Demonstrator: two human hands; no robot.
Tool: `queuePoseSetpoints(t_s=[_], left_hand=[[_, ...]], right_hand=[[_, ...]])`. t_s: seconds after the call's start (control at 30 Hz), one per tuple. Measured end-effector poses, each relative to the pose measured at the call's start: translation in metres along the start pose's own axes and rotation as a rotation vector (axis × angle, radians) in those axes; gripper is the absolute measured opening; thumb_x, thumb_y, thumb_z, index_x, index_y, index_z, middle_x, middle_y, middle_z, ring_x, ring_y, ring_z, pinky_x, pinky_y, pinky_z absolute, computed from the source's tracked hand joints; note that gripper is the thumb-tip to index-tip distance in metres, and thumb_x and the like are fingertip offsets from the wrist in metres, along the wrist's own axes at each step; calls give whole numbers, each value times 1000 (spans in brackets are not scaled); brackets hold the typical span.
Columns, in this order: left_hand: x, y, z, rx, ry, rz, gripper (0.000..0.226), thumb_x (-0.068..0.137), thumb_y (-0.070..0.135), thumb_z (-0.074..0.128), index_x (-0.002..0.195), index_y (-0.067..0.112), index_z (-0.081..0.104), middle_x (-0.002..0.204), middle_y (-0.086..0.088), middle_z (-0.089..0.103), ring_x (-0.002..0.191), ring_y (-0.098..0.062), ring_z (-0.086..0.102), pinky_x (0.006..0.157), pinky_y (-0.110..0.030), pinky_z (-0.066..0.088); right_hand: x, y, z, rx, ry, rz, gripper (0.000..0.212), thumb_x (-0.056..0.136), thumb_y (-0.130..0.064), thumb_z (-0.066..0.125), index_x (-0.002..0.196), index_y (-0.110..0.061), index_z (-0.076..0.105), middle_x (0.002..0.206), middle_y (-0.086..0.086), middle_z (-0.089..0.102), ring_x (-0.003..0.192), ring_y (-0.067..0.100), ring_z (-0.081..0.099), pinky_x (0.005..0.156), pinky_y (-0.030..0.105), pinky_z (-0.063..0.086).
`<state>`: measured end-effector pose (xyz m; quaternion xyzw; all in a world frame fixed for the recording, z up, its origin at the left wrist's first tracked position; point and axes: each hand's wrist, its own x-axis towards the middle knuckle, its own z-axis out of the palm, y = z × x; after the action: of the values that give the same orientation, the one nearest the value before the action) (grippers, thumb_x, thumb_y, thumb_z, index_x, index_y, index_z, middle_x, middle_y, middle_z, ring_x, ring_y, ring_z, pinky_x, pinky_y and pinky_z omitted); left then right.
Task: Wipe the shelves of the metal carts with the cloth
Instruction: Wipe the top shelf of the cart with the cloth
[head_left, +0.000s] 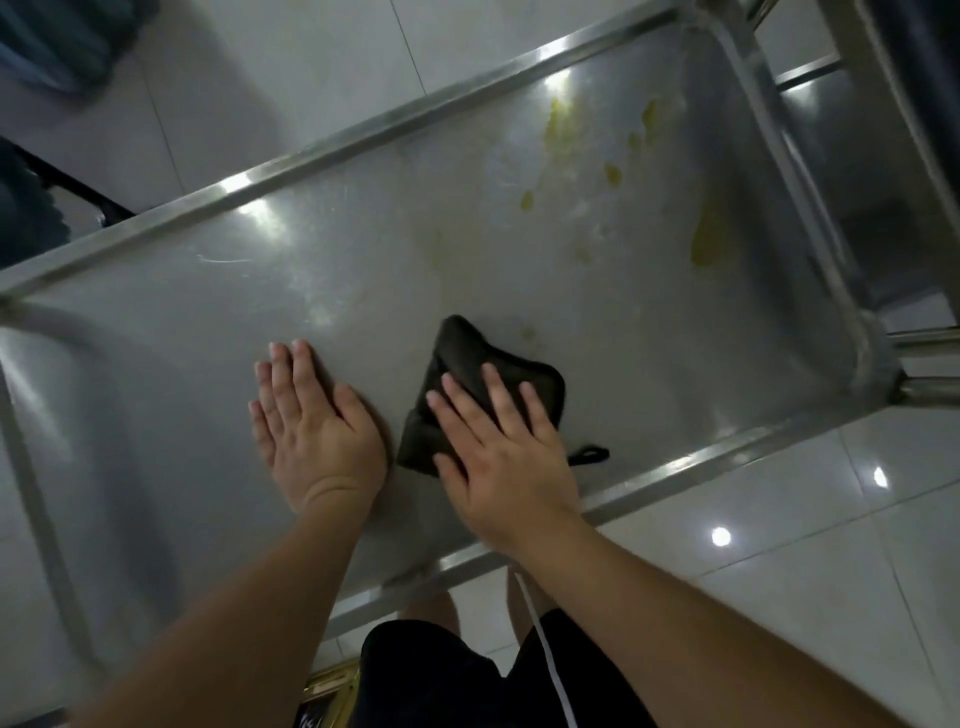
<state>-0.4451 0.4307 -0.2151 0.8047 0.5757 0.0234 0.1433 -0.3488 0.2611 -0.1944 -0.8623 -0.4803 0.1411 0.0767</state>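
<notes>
The right hand (506, 457) lies flat on the cloth (470, 379), fingers straight and spread, pressing it onto the shelf (363, 270); nothing is gripped or pinched. The cloth is dark and folded, with a small loop (589, 455) sticking out just right of the hand, and it sits on the near half of the shelf, close to the near rim (691, 462). The left hand (311, 426) rests palm down on the bare metal just beside the cloth, apart from it, fingers straight and held close together, holding nothing. Both forearms reach in from the bottom of the view over the near rim, the wrists bent slightly back so the palms lie level with the steel. Yellowish stains (561, 124) mark the far right part of the shelf, well apart from the cloth. The cart stands on a glossy white tiled floor (779, 519), and the person's dark shorts (441, 675) show below the rim.
</notes>
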Motion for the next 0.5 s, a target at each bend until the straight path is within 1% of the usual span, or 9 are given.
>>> queuePoseSetpoints(t_s=[0.03,0.13,0.2,0.23,0.3,0.37,0.4,0.47,0.5], left_hand=[[0,0,0,3,-2,3,66,105,42,31,168,30,18,177,7,12,162,-8,3,130,-32,-6],[-1,0,0,4,-11,4,66,105,42,30,168,30,17,177,7,11,162,-8,2,130,-33,-7],[-1,1,-1,-4,-10,3,66,104,41,32,168,28,19,177,6,13,162,-11,3,131,-36,-4],[-1,2,-2,-7,-9,1,66,104,41,32,168,28,20,177,5,14,163,-12,4,131,-37,-3],[-2,3,-3,-6,-9,-2,67,104,40,33,168,26,21,177,4,14,163,-13,5,131,-37,-3],[-2,5,-5,4,-11,2,67,104,40,32,169,25,20,177,4,14,163,-14,5,131,-36,-3],[-3,5,-5,8,-13,2,67,104,39,33,169,25,20,177,3,14,163,-15,5,131,-37,-3],[-3,6,-6,20,-19,-2,68,104,39,33,169,24,20,177,3,13,163,-15,5,132,-37,-3],[-3,6,-6,26,-19,-4,68,104,38,33,169,24,20,177,3,13,163,-15,5,132,-38,-2]], right_hand=[[7,3,1,-9,-4,-87,62,105,-53,41,162,-30,35,171,-9,27,161,25,11,126,55,15],[28,44,-10,-45,9,-310,60,103,-54,47,159,-31,43,166,-9,38,158,24,23,127,52,18],[47,88,-24,-77,32,-308,61,101,-54,47,158,-31,45,164,-8,40,156,26,29,126,52,20],[56,112,-32,-83,45,-249,62,101,-53,46,158,-31,45,164,-7,40,156,27,30,125,53,21],[71,163,-50,-96,81,-50,64,100,-51,42,159,-28,42,166,-4,38,154,33,32,123,57,21],[79,207,-68,-111,142,229,65,101,-49,37,161,-23,38,168,0,34,154,38,30,122,62,19],[81,222,-74,-102,172,401,66,102,-49,33,161,-22,35,170,1,31,155,39,26,123,62,17],[88,226,-78,-21,216,746,67,103,-51,27,163,-22,31,172,-1,24,158,36,17,125,62,12],[93,215,-77,26,235,873,68,102,-52,24,164,-23,28,173,-3,21,159,35,14,125,62,11]])
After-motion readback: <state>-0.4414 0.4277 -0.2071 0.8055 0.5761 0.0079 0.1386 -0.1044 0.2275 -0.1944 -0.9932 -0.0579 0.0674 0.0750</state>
